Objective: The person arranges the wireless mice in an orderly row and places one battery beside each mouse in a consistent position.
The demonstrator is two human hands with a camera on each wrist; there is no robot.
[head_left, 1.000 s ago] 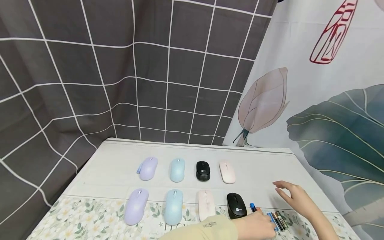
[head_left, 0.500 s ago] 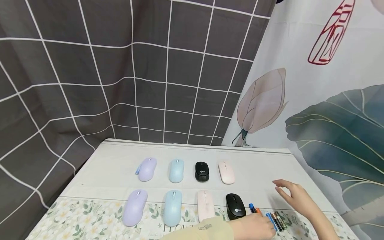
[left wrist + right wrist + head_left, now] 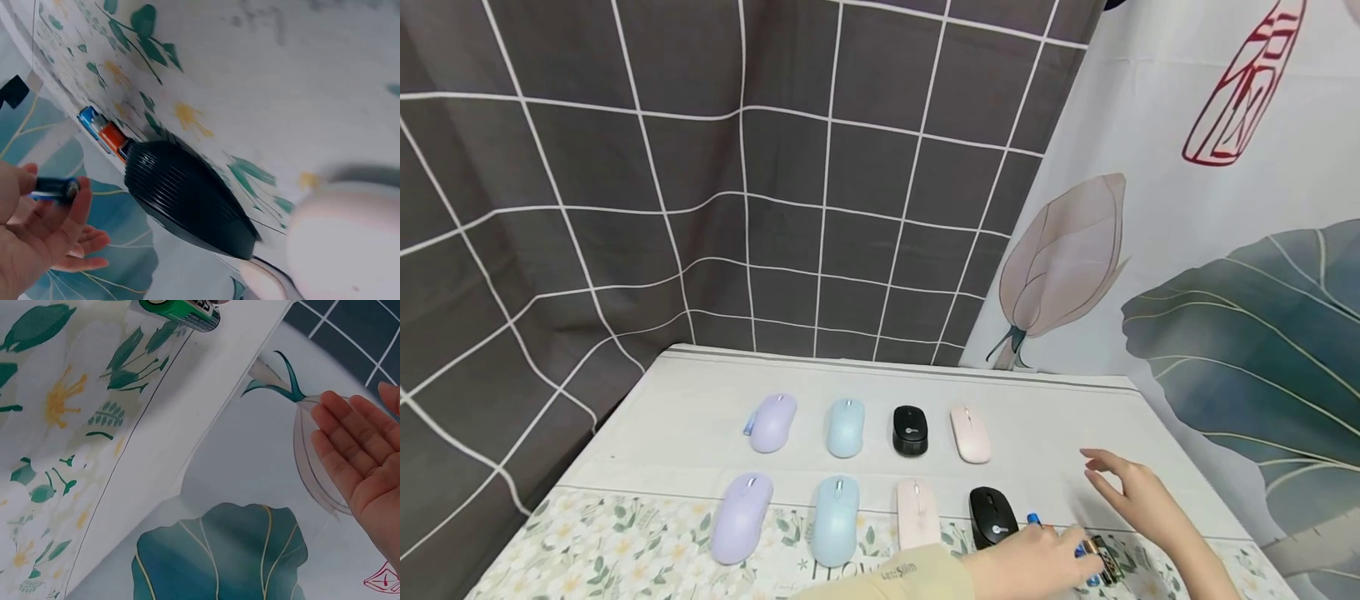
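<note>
My left hand (image 3: 1033,562), below a pale yellow sleeve, reaches over a row of batteries (image 3: 1105,558) at the near right of the table. In the left wrist view its thumb and fingers pinch a dark blue battery (image 3: 57,189). Blue and orange batteries (image 3: 112,134) lie beside a ribbed black mouse (image 3: 187,197). My right hand (image 3: 1131,493) hovers to the right of the batteries, holding nothing, its fingers loosely bent in the head view. In the right wrist view a green battery (image 3: 181,311) shows at the top edge.
Two rows of computer mice stand left of the hands: purple (image 3: 741,518), light blue (image 3: 835,521), pink (image 3: 917,512) and black (image 3: 992,517) in front, the same colours behind. A small blue item (image 3: 749,423) pokes out beside the back purple mouse (image 3: 773,423). Curtains hang behind.
My left hand has risen slightly off the batteries, its thumb and fingers now showing apart from the palm at the right end of the row. The right hand stays nearly still.
</note>
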